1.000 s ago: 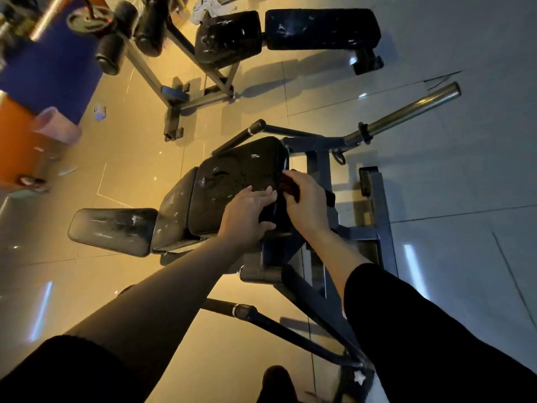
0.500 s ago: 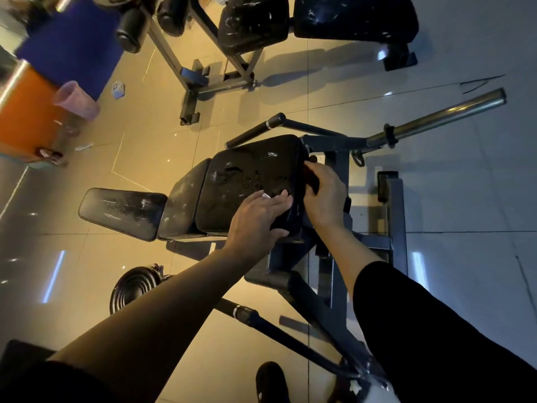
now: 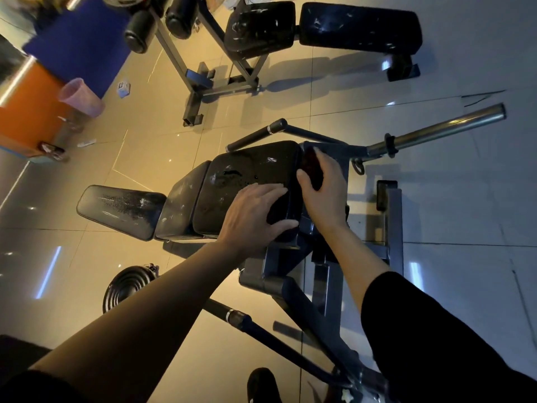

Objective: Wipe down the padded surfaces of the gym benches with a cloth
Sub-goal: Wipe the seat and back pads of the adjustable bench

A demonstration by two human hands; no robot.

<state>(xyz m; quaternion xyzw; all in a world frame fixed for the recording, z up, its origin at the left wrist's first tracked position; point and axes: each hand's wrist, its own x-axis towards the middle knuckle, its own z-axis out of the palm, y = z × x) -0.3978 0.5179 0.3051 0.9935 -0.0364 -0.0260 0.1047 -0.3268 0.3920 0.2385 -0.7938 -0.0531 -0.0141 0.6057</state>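
Glossy tile floor (image 3: pixel 436 175), near bench pad (image 3: pixel 250 187) wet: our left hand (image 3: pixel 250 219) flat/open on pad, right hand (image 3: pixel 325 190) grip closed on dark cloth (image 3: pixel 312 167) at pad's side edge, risk cloth snags on frame/slips.

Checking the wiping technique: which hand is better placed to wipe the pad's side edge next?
Right, probably. The right hand holds the dark cloth against the pad edge; the left hand lies flat on top, bracing.

Left hand (image 3: pixel 255 216) flat on the near corner of the black padded surface (image 3: pixel 247 181), fingers (image 3: pixel 270 189) spread. Right hand (image 3: pixel 325 193) pressing a dark cloth (image 3: pixel 312 167) against the pad's right edge. Second bench (image 3: pixel 319 27) parked behind on the tiled floor (image 3: pixel 465 199).
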